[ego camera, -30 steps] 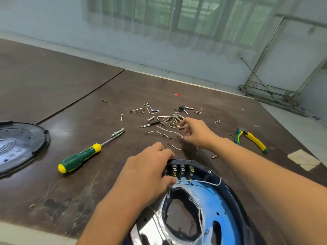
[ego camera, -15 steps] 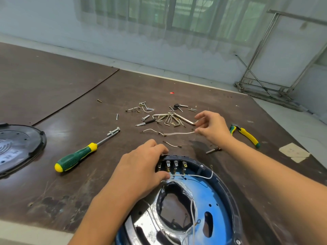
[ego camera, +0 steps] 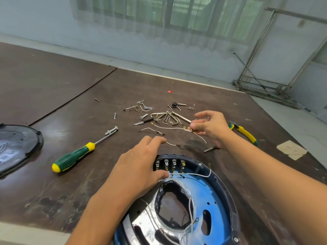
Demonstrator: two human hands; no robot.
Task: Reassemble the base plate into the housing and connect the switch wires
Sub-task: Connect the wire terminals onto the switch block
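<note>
White wire [ego camera: 169,128] tight between right hand [ego camera: 211,129] fingers [ego camera: 195,125] (left hand [ego camera: 139,167] fingers [ego camera: 157,139] round the housing [ego camera: 223,186] rim).

No text can be read; the black cover [ego camera: 17,147] bears pale marks, perhaps lettering, too blurred to make out.

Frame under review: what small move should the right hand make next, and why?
Probably carry the white wire to the switch terminals: the right hand pinches its end, and the left hand grips the housing beside that exposed row.
</note>
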